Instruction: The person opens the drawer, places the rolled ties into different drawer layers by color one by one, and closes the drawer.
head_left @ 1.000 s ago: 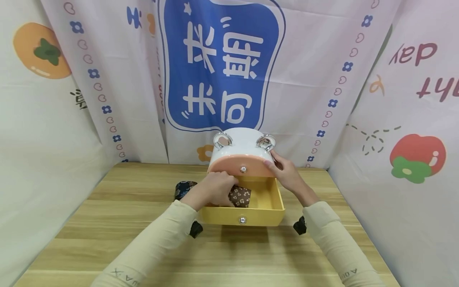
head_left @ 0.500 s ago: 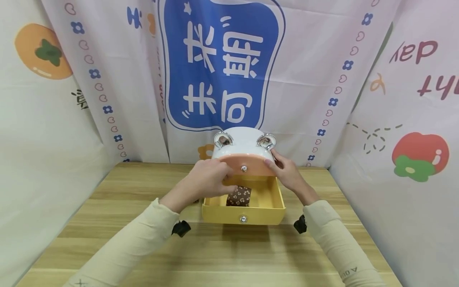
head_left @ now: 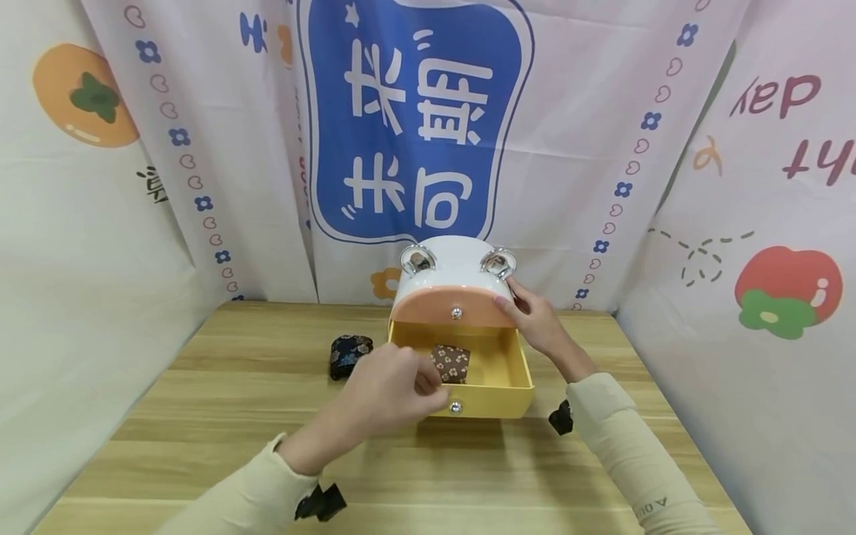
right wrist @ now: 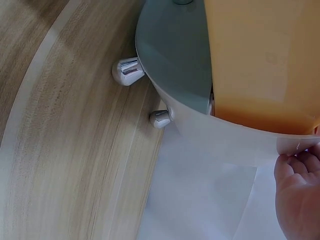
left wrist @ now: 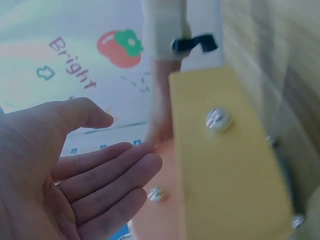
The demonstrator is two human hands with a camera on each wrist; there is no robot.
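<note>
A small white drawer cabinet (head_left: 448, 260) with two silver ear-like rings stands at the back of the table. Its yellow drawer (head_left: 498, 401) is pulled out below the closed orange drawer (head_left: 428, 306). Inside lies a brown flower-print piece of fabric (head_left: 451, 364). My left hand (head_left: 377, 390) hovers before the drawer's front left corner; in the left wrist view its fingers (left wrist: 117, 175) are relaxed and hold nothing. My right hand (head_left: 540, 323) grips the cabinet's upper right side, thumb on the front edge, curled fingers (right wrist: 295, 165) against the side wall.
A dark flower-patterned fabric bundle (head_left: 350, 357) sits on the wooden table (head_left: 254, 371), left of the cabinet. A grey-green lower drawer (right wrist: 175, 60) and silver feet (right wrist: 129, 71) show in the right wrist view. Printed cloth walls (head_left: 575, 163) enclose the back and sides.
My left hand has come up out of the yellow drawer and drawn back toward me, leaving the brown fabric inside. The right hand keeps its hold on the cabinet.
</note>
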